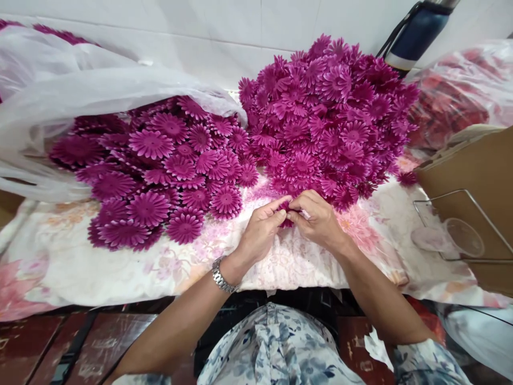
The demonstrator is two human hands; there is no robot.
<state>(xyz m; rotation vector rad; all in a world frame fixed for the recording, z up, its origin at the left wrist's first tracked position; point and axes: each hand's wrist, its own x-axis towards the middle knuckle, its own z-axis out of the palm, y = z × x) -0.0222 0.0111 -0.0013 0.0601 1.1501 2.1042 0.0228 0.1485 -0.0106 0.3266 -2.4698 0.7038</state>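
Between my two hands is a small purple artificial flower [285, 206], mostly covered by the fingers. My left hand [262, 227] pinches it from the left, with a metal-band watch [223, 275] on that wrist. From the right, my right hand [316, 218] closes thumb and fingertips on the same flower. Just beyond the hands rises a tall heap of purple flower heads [320, 117]. Larger purple flower heads [150, 208] lie to the left, partly inside a white plastic bag [120, 88].
A flowered cloth [132, 272] covers the table. At right stand a cardboard box [473, 182], a bent wire frame [481, 211] and a clear round plastic container [464, 237]. A dark blue bottle [419, 35] leans behind the heap, near a clear bag of red pieces [457, 96].
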